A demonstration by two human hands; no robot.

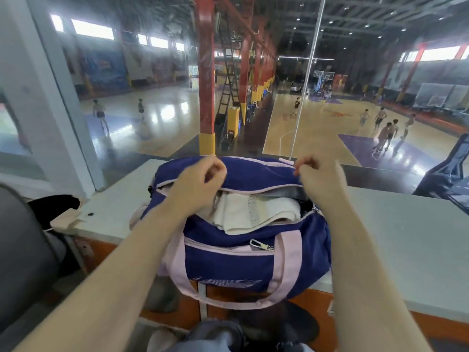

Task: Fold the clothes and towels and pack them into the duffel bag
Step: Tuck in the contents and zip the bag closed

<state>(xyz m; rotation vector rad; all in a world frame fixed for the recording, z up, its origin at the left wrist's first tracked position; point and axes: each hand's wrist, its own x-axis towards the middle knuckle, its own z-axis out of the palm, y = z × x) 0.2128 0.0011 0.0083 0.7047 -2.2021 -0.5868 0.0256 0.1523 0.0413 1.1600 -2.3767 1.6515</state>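
Grey ledge [396,224] over court; duffel bag [228,262] unzipped, white towel [243,212] inside. My left hand [200,176] and right hand [317,174], apart, pinch its far flap.

A pale grey worktop [396,224] carries the blue duffel bag [253,255] at its near edge; a beige cloth [66,219] lies at nine o'clock of it.

beyond the glass in front of you lies a basketball court [317,128] with players scattered on it, and a red pillar [206,72] rises at centre. a grey tabletop [406,237] runs across; a dark chair [20,250] sits at your left.
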